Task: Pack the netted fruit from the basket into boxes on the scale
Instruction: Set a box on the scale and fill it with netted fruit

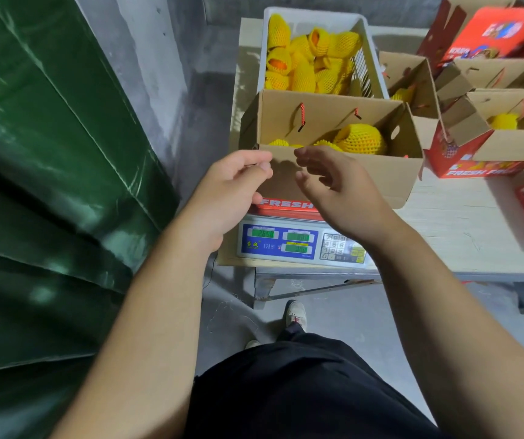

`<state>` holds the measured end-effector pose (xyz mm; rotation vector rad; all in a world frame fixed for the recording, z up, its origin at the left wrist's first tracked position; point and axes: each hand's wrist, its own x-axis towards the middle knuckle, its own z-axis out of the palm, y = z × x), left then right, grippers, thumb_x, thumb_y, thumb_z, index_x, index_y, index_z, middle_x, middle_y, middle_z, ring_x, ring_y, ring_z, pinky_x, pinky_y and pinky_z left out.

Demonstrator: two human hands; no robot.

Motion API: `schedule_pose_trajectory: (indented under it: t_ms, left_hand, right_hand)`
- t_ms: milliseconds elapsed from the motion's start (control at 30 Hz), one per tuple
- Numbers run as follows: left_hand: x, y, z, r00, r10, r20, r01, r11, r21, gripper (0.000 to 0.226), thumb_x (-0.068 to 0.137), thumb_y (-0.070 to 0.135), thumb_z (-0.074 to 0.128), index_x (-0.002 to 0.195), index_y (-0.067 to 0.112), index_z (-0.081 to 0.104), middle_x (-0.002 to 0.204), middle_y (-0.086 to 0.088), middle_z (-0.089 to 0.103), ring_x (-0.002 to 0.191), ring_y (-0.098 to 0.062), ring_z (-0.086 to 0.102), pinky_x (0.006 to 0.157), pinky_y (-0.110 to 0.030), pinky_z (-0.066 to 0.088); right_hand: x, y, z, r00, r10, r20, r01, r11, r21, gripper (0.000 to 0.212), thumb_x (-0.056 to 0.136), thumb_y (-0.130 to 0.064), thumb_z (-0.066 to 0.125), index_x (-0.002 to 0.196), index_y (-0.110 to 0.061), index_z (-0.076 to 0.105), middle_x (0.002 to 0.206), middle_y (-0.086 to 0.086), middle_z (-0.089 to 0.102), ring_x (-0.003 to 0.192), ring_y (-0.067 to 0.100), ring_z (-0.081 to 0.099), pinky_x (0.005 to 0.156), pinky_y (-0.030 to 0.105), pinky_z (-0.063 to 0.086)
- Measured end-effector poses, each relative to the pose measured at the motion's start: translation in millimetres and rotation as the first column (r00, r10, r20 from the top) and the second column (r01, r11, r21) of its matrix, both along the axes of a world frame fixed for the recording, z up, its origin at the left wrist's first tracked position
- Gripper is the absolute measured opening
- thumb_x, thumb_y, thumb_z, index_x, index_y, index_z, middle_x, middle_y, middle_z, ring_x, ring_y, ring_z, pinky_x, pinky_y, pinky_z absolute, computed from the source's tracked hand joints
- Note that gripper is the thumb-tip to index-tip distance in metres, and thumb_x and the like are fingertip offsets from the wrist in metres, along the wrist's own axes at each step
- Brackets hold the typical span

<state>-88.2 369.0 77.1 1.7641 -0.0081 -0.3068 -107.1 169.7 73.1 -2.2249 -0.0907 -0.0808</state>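
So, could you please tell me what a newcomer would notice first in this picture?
Most likely the bright yellow netted fruit heaped in the white basket at the back of the table. In front of it an open cardboard box sits on the scale, with a few netted fruit inside. Both hands, left hand and right hand, hover at its near flap.

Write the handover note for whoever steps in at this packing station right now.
Left hand: fingers curled at the near flap of the box on the scale, apparently pinching its edge.
Right hand: open, empty, in front of that flap.
Box sits on the scale; display lit, digits unclear. A few pieces of netted fruit are already inside.
White basket behind still holds many.
Left: keep filling this box, then close it.
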Motion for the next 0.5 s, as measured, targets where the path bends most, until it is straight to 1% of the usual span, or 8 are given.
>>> schedule_pose_trajectory:
  t_ms: [67,167,267,333,433,500]
  left_hand:
    - [4,-4,0,1.0,-0.002,-0.011,0.002,1.0,-0.016,0.02,0.107,0.035,0.055,0.119,0.045,0.068,0.114,0.016,0.073,0.075,0.0,0.066,0.069,-0.019,0.048]
    - [13,-10,1,1.0,0.002,-0.012,-0.003,1.0,-0.022,0.022,0.107,0.033,0.055,0.12,0.043,0.069,0.114,0.016,0.074,0.083,-0.005,0.068,0.074,-0.023,0.05]
    - [25,-16,1,1.0,0.009,0.015,-0.009,1.0,-0.027,0.023,0.106,0.032,0.056,0.123,0.04,0.071,0.108,0.018,0.076,0.082,-0.003,0.069,0.072,-0.022,0.052]
    - [34,-22,2,0.999,0.005,0.046,-0.003,0.999,-0.037,0.023,0.105,0.034,0.056,0.122,0.041,0.071,0.105,0.019,0.076,0.081,-0.002,0.069,0.072,-0.022,0.051]
    - [55,-34,8,0.996,0.003,0.089,0.003,0.998,-0.067,0.023,0.101,0.038,0.057,0.119,0.043,0.071,0.105,0.018,0.077,0.08,-0.002,0.069,0.069,-0.02,0.051]
    - [77,-45,14,0.992,0.007,0.122,0.0,0.998,-0.061,0.021,0.105,0.033,0.057,0.119,0.042,0.071,0.105,0.018,0.077,0.077,-0.001,0.068,0.067,-0.019,0.051]
  right_hand:
    - [4,-3,1,1.0,0.007,0.0,-0.007,1.0,0.012,0.037,0.103,-0.027,0.061,0.139,-0.018,0.061,0.134,-0.005,0.067,0.123,0.012,0.062,0.106,0.044,0.053]
    - [11,-8,2,1.0,0.021,0.017,-0.022,0.999,0.037,0.034,0.103,-0.025,0.062,0.136,-0.019,0.063,0.13,-0.006,0.068,0.121,0.009,0.063,0.105,0.041,0.053]
    - [22,-13,1,0.998,0.018,0.053,-0.022,0.997,0.069,0.031,0.102,-0.021,0.064,0.133,-0.016,0.065,0.126,-0.006,0.07,0.118,0.004,0.064,0.104,0.034,0.053]
    - [31,-20,1,0.997,0.012,0.072,-0.019,0.994,0.106,0.029,0.102,-0.018,0.065,0.131,-0.013,0.067,0.124,-0.005,0.071,0.117,0.003,0.065,0.105,0.032,0.053]
    - [48,-33,1,0.995,-0.009,0.099,-0.007,0.988,0.155,0.027,0.102,-0.018,0.064,0.128,-0.015,0.067,0.121,-0.007,0.072,0.115,0.002,0.066,0.102,0.033,0.055]
    - [63,-44,3,0.993,-0.024,0.116,0.006,0.988,0.153,0.028,0.101,-0.02,0.064,0.128,-0.017,0.067,0.121,-0.008,0.072,0.115,0.004,0.067,0.101,0.038,0.055]
